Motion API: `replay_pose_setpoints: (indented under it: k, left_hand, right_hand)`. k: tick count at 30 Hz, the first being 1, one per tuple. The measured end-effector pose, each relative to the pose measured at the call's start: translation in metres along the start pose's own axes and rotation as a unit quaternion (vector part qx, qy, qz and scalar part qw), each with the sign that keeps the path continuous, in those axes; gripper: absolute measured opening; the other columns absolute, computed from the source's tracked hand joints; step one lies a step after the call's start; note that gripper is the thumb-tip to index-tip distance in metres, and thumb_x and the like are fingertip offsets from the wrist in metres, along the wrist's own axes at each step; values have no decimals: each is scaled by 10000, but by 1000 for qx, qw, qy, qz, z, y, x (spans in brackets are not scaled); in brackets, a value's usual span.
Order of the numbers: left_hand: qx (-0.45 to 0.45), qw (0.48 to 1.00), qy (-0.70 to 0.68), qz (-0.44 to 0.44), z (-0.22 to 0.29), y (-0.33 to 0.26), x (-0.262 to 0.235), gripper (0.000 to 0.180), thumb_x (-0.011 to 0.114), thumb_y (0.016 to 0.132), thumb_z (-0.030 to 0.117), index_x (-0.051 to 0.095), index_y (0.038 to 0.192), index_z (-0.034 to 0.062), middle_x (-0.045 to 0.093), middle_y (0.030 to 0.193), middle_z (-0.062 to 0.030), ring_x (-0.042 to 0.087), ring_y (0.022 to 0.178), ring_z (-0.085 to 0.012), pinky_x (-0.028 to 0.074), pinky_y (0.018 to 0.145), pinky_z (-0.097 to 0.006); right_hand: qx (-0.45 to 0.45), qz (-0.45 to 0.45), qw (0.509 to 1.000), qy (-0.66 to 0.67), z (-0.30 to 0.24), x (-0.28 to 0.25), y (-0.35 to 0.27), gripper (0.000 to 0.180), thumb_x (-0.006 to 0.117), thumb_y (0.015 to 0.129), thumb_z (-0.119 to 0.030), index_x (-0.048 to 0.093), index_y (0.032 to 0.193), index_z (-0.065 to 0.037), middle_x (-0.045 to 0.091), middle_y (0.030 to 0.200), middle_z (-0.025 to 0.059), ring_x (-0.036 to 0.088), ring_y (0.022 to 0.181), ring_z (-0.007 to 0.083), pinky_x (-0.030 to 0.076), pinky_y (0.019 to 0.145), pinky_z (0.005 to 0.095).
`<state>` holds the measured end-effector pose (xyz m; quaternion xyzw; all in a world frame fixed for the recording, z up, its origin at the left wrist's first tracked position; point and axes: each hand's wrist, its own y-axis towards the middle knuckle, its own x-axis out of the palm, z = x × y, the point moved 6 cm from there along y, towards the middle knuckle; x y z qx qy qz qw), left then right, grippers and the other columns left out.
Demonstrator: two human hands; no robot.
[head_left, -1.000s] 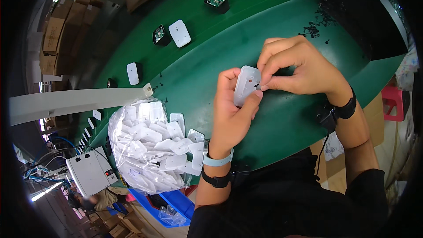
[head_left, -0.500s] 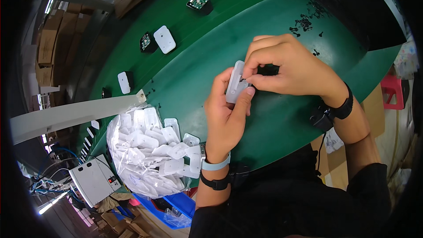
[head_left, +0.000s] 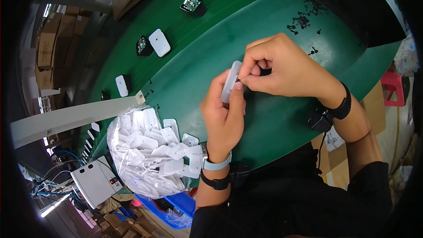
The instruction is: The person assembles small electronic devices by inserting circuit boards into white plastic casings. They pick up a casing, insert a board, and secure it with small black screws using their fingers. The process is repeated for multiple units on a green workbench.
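My left hand is closed around a white plastic cover, a rounded rectangle held tilted above the green table, its thumb against the near edge. My right hand pinches a small black part with thumb and forefinger at the inner side of the cover. Most of that part is hidden by the fingertips. To the left of my left wrist, a clear plastic bag lies spilling many similar white covers.
Small black parts lie scattered at the far right, beside a large black box-like object. Along the green belt sit black housings with circuit boards and white covers. A pale metal bar crosses at left; a blue bin stands below.
The cover has turned more edge-on and shifted slightly left with my left hand. My right fingertips remain at it. The housings on the belt have moved a little to the left and nearer.
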<state>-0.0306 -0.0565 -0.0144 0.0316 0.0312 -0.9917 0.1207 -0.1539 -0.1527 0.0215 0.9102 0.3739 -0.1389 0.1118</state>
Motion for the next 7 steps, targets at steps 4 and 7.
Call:
replay_pose_setpoints:
  k: [4, 7]
  left_hand:
    - [32, 999, 19, 36, 0, 1, -2, 251, 566, 1029, 103, 597, 1238, -32, 599, 764, 2, 484, 537, -38, 353, 468, -198]
    - [50, 997, 27, 56, -4, 1, -6, 253, 570, 1027, 100, 599, 1243, -28, 602, 758, 0, 498, 537, -39, 367, 465, -199]
  right_hand:
    - [19, 16, 1000, 11, 1, -3, 0, 90, 741, 776, -86, 706, 771, -3, 637, 689, 60, 553, 601, 127, 434, 555, 262]
    - [-14, 11, 1000, 1, -3, -1, 0, 106, 755, 783, -108, 713, 778, -11, 643, 684, 53, 550, 595, 123, 439, 556, 267]
